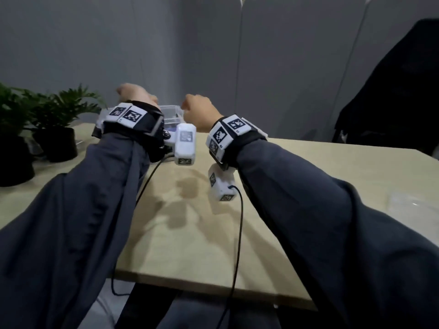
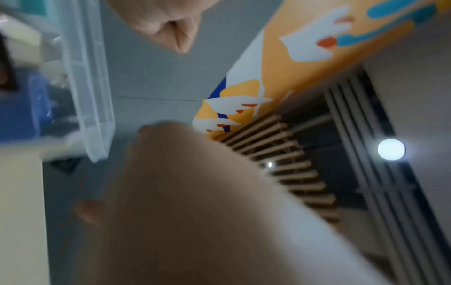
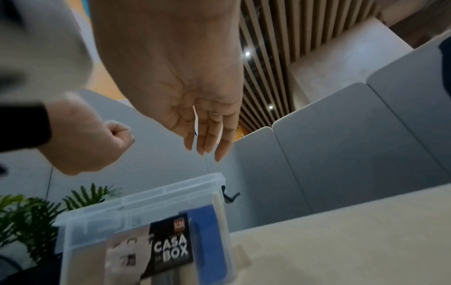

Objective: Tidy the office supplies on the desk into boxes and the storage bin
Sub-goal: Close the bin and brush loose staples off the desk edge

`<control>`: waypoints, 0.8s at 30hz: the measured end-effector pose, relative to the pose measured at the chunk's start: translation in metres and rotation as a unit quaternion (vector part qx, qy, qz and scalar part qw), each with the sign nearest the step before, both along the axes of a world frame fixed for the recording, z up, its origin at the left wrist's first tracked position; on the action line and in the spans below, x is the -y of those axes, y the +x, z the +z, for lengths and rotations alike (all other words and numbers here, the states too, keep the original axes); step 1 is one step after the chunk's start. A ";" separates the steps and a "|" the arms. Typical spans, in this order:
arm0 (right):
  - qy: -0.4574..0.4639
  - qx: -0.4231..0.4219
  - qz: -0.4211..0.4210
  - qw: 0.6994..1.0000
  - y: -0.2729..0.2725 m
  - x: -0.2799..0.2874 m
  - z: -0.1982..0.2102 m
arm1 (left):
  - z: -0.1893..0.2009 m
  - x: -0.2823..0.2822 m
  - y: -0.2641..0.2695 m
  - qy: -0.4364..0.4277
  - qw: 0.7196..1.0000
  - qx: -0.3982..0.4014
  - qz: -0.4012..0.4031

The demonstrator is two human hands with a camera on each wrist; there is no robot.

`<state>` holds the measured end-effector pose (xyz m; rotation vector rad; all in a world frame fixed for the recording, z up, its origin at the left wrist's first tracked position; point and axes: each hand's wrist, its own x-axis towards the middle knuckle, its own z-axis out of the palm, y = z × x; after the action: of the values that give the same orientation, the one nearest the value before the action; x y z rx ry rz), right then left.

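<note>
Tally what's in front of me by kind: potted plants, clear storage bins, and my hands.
Potted plants: 2
Clear storage bin: 1
Hands: 2, the left hand and the right hand, both raised near the bin
Total: 5

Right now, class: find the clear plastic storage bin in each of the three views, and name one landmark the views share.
Head view: the clear storage bin sits at the desk's far edge, between the two raised wrists.
Left wrist view: its rim runs down the left side, turned sideways.
Right wrist view: bottom left of centre, labelled CASA BOX, below the right hand.
Shared landmark: the grey partition panels behind the desk.
</note>
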<state>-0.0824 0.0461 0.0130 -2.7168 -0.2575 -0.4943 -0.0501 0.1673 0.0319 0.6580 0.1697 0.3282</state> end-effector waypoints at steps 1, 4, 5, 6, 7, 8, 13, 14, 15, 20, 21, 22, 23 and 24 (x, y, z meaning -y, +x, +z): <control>-0.016 0.001 0.005 1.000 0.007 -0.002 0.005 | 0.007 -0.001 0.001 -0.005 1.000 -0.011 0.019; -0.023 0.012 0.016 1.000 0.028 -0.002 0.011 | 0.022 -0.015 0.019 -0.141 0.989 -0.017 0.036; -0.016 0.018 0.014 1.000 0.035 -0.001 0.011 | 0.024 -0.020 0.028 -0.121 0.989 -0.044 0.071; -0.009 0.021 0.011 1.000 0.042 -0.002 0.010 | 0.022 -0.023 0.035 -0.102 0.990 -0.042 0.082; -0.005 0.021 0.008 1.000 0.048 -0.003 0.008 | 0.020 -0.027 0.043 -0.055 0.994 -0.044 0.083; -0.001 0.018 0.006 1.000 0.055 -0.005 0.005 | 0.017 -0.030 0.051 -0.013 0.995 -0.047 0.089; 0.036 0.007 0.019 0.999 0.078 -0.026 -0.016 | 0.004 -0.045 0.089 0.150 0.976 -0.039 0.153; 0.042 0.001 0.028 0.999 0.081 -0.030 -0.021 | 0.000 -0.047 0.096 0.188 0.970 -0.039 0.147; 0.040 -0.003 0.036 0.999 0.084 -0.033 -0.025 | -0.003 -0.050 0.103 0.237 0.962 -0.034 0.128; -0.016 0.033 0.043 0.998 0.096 -0.032 -0.046 | -0.018 -0.082 0.115 0.532 0.843 -0.020 -0.070; -0.021 0.044 0.042 0.998 0.097 -0.031 -0.048 | -0.021 -0.089 0.115 0.573 0.815 -0.027 -0.086; -0.023 0.052 0.042 0.998 0.098 -0.030 -0.049 | -0.023 -0.095 0.114 0.602 0.792 -0.038 -0.095; -0.026 0.055 0.042 0.997 0.100 -0.030 -0.049 | -0.024 -0.099 0.112 0.625 0.773 -0.045 -0.101; -0.032 0.054 0.040 0.997 0.100 -0.030 -0.048 | -0.026 -0.101 0.110 0.656 0.746 -0.044 -0.107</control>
<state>0.0174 0.0765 -0.0353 -2.7328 -0.4167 -0.6207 0.0598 0.2687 0.0063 2.0971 -0.0902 0.1469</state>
